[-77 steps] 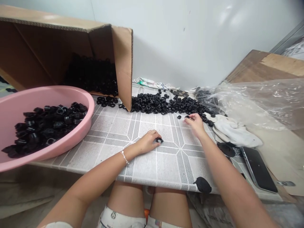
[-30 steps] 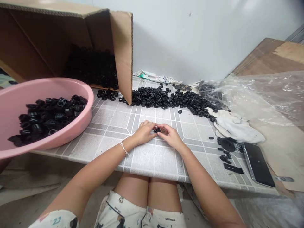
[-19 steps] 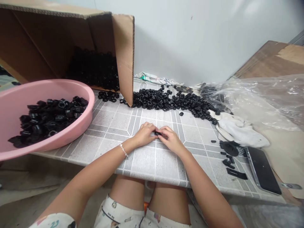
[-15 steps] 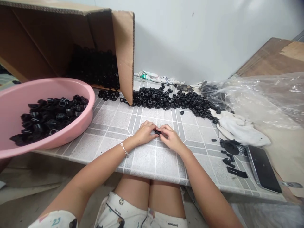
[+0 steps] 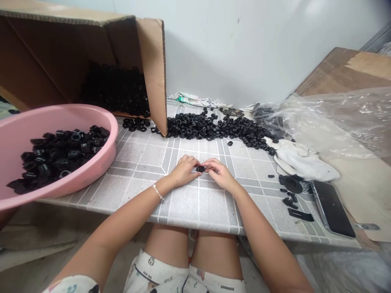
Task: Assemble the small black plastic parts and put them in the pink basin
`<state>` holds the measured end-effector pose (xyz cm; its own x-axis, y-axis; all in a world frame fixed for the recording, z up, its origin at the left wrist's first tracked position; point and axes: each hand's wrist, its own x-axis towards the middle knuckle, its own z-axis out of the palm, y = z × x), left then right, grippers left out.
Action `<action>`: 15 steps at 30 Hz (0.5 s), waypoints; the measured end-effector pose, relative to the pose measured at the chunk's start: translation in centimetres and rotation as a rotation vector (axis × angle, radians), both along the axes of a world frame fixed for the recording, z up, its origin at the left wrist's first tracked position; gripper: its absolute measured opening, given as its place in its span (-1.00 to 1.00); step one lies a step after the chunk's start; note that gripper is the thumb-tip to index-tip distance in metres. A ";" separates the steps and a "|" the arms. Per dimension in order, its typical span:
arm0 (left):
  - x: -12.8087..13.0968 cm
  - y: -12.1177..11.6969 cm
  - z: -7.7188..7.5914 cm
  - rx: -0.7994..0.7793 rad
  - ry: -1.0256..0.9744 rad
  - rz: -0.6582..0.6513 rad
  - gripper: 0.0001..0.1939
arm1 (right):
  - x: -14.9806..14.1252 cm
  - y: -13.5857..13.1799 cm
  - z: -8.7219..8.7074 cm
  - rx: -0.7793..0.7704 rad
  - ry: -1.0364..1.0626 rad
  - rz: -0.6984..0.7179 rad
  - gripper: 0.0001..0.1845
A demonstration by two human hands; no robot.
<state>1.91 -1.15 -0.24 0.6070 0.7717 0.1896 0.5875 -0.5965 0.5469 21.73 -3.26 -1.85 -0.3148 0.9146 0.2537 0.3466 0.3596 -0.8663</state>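
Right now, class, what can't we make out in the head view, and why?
Small black part, head view: too small for detail, partly covered by left hand; contact with right hand unclear.
Pink basin, head view: left side cut off by picture edge.
Black heap inside the cardboard box, head view: shadow hides deeper pieces.

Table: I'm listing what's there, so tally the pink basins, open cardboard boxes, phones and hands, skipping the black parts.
Pink basin: 1
Open cardboard box: 1
Phone: 1
Left hand plus right hand: 2
Total: 5, black parts left out
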 end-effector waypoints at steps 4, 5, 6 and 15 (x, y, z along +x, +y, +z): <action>0.0 0.0 -0.1 0.012 -0.007 0.001 -0.78 | -0.2 0.0 -0.1 -0.002 -0.004 -0.013 -0.78; 0.1 0.0 -0.1 0.014 -0.008 0.001 -0.79 | -0.3 0.0 -0.2 0.007 -0.009 -0.018 -0.80; 0.1 0.0 -0.1 0.016 -0.009 0.000 -0.80 | -0.4 0.0 -0.2 0.022 -0.016 -0.024 -0.81; 0.1 0.1 -0.2 0.033 0.003 -0.006 -0.81 | -1.1 -0.3 -0.3 0.192 -0.102 -0.110 -0.85</action>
<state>1.97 -1.03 -0.49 0.6124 0.7613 0.2129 0.5851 -0.6176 0.5256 20.60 -3.60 -2.11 -0.2489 0.8830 0.3980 0.4751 0.4694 -0.7443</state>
